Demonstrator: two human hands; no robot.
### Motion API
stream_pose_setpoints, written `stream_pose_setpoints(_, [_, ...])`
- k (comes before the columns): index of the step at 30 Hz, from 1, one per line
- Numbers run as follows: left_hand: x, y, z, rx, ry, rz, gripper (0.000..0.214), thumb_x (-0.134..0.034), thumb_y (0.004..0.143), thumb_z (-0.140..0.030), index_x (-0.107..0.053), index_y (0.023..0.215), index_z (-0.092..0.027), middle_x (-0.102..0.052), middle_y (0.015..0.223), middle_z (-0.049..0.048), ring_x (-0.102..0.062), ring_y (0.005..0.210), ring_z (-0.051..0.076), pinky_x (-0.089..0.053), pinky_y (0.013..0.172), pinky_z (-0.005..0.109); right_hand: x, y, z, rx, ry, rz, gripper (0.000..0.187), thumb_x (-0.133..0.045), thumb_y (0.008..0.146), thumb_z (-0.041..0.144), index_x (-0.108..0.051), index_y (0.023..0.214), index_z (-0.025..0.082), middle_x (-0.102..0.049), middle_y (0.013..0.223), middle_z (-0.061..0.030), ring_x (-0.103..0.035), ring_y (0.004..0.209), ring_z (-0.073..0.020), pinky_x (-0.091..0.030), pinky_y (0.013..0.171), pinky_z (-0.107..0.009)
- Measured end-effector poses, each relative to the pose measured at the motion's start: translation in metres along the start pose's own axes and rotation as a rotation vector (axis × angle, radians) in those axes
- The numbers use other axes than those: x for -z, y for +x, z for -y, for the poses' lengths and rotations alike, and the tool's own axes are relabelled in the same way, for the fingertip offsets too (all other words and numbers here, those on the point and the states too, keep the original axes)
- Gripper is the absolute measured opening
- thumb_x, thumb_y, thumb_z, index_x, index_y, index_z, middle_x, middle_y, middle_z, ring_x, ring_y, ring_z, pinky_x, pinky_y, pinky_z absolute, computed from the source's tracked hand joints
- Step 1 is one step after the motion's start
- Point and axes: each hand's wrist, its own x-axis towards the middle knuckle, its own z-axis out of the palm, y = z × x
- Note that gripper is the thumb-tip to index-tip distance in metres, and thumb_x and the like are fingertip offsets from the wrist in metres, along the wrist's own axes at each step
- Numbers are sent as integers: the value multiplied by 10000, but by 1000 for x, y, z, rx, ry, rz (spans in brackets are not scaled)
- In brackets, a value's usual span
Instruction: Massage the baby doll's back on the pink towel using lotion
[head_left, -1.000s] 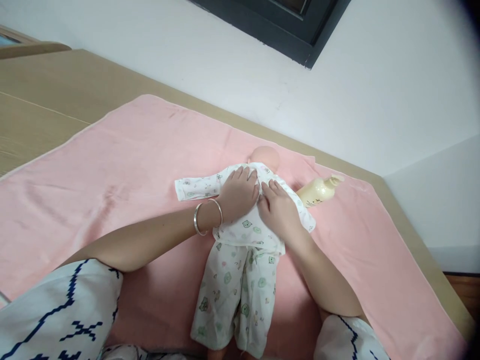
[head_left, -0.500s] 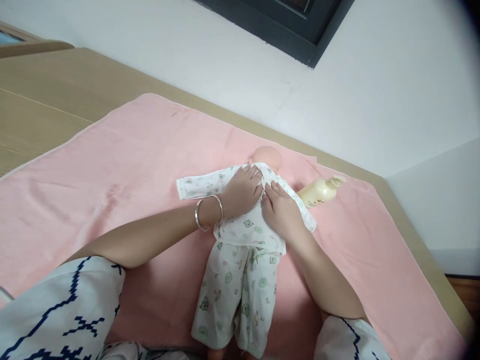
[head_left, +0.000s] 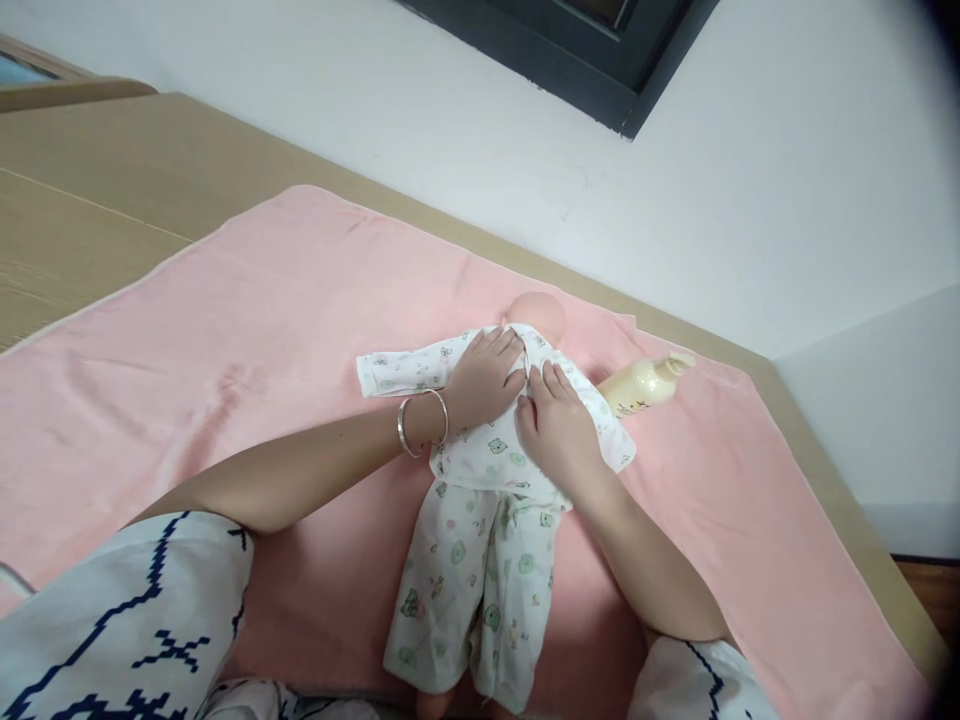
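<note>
A baby doll (head_left: 538, 312) lies on a pink blanket, its bald head pointing away from me and its feet toward me. It wears a white long-sleeved top (head_left: 487, 455) and matching trousers (head_left: 446, 580), both printed with small green figures. My left hand (head_left: 486, 378), with a silver bangle at the wrist, rests flat on the upper left of the top, fingers stretched out. Beside it my right hand (head_left: 559, 420) lies on the right part of the top, fingers extended. Both hands hide some of the cloth between them.
A pale yellow pump bottle (head_left: 637, 388) lies tilted on the pink blanket (head_left: 300, 290), right of the doll. Under the blanket is a wooden surface (head_left: 82, 190), bordered by a white wall (head_left: 300, 90). A dark frame (head_left: 585, 60) is set in the wall.
My right hand has shifted slightly left and toward me on the top. My left hand stays at about the same place, and the doll lies as before.
</note>
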Motion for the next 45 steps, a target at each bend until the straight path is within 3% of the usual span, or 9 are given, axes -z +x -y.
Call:
stream_pose_setpoints(3, [-3, -4, -3, 25, -14, -11, 506, -379, 985, -255, -498, 1432, -48, -506, 1519, 192, -404, 1460, 325, -287, 1239, 515, -1, 10, -15, -8, 94, -3, 517, -324, 1017, 286, -559, 1440, 107, -510, 1547, -158, -386, 1506, -290, -325, 1247, -513])
stream_pose_setpoints(9, [-4, -5, -4, 27, -29, -5, 505, -395, 990, -276, -500, 1446, -87, -498, 1538, 177, -409, 1472, 302, -281, 1251, 517, -16, 24, -39, -51, 162, -44, 584, -313, 1031, 362, -434, 1534, 91, -359, 1640, -170, -270, 1559, -278, -257, 1261, -552])
stream_pose_setpoints(17, [-4, -4, -3, 37, -42, -8, 507, -402, 993, -274, -491, 1460, -98, -494, 1543, 171, -399, 1481, 298, -277, 1255, 526, -18, 22, -37, -31, 158, -53, 593, -302, 1030, 360, -437, 1527, 68, -398, 1618, -180, -292, 1549, -276, -252, 1266, -533])
stream_pose_setpoints(22, [5, -18, -30, 121, 37, 23, 514, -361, 1023, -272, -465, 1472, -46, -444, 1564, 226, -365, 1498, 358, -279, 1243, 552, -16, 24, -37, -23, 143, -66, 557, -316, 1021, 328, -470, 1498, 83, -430, 1598, -182, -322, 1535, -285, -288, 1248, -550])
stream_pose_setpoints(25, [12, -24, -41, 88, 66, 68, 511, -351, 1025, -261, -462, 1465, -27, -427, 1571, 237, -340, 1509, 376, -283, 1238, 553, -11, 21, -28, -44, 71, -50, 532, -309, 1016, 290, -519, 1443, 54, -468, 1559, -222, -367, 1509, -325, -335, 1225, -545])
stream_pose_setpoints(32, [15, -2, -14, 6, 42, 96, 422, -344, 997, -197, -586, 1315, -60, -578, 1435, 194, -493, 1389, 316, -357, 1195, 501, -2, -8, 6, -14, -85, -6, 553, -320, 1012, 248, -488, 1463, -23, -480, 1526, -288, -398, 1481, -404, -379, 1196, -564])
stream_pose_setpoints(36, [14, -13, -30, 69, 109, 81, 491, -336, 1020, -230, -486, 1435, -15, -491, 1520, 224, -404, 1462, 369, -316, 1216, 537, -3, 2, -6, 1, 18, -17, 495, -318, 1007, 235, -568, 1399, 64, -528, 1511, -223, -418, 1477, -359, -378, 1197, -585])
stream_pose_setpoints(40, [16, -28, -48, 28, 123, 125, 504, -359, 1015, -229, -457, 1472, -40, -450, 1561, 220, -348, 1503, 382, -292, 1228, 557, -8, 20, -27, 26, 129, -47, 471, -300, 1011, 243, -596, 1350, 104, -504, 1543, -177, -373, 1508, -312, -301, 1242, -594])
stream_pose_setpoints(45, [16, -11, -24, -11, 41, 132, 461, -329, 1012, -210, -519, 1413, -86, -496, 1535, 174, -405, 1472, 302, -307, 1232, 515, -13, 7, -14, -3, 66, -59, 538, -303, 1014, 268, -519, 1436, 13, -453, 1560, -253, -347, 1514, -376, -322, 1221, -624])
